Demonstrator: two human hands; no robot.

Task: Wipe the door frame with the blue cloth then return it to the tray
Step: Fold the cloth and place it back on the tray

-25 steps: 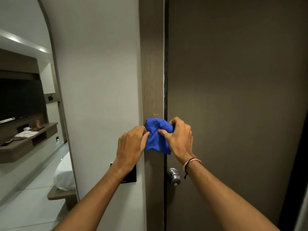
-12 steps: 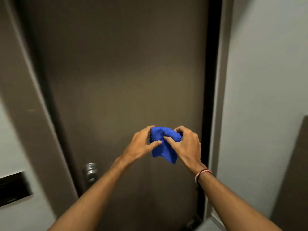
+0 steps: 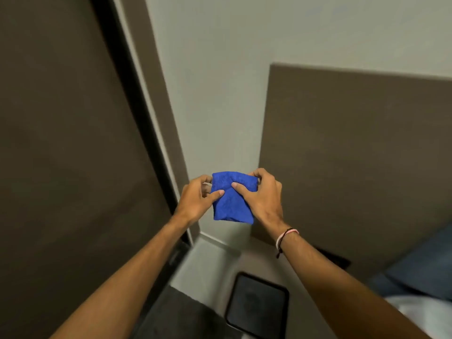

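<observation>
The blue cloth is folded small and held in the air in front of me by both hands. My left hand pinches its left edge, and my right hand grips its top right corner with the thumb pressed on the front. The door frame runs slanted down the left of the view, beside the dark brown door. A dark rectangular tray lies on the floor below my hands.
A brown padded headboard panel covers the wall on the right. A blue pillow and white bedding show at the lower right. A dark grey mat lies left of the tray. Pale wall fills the middle.
The view has swung right, from the frame's left side across the door to the wall and bed. Both hands have kept hold of the cloth, now away from the frame and spread flatter.
</observation>
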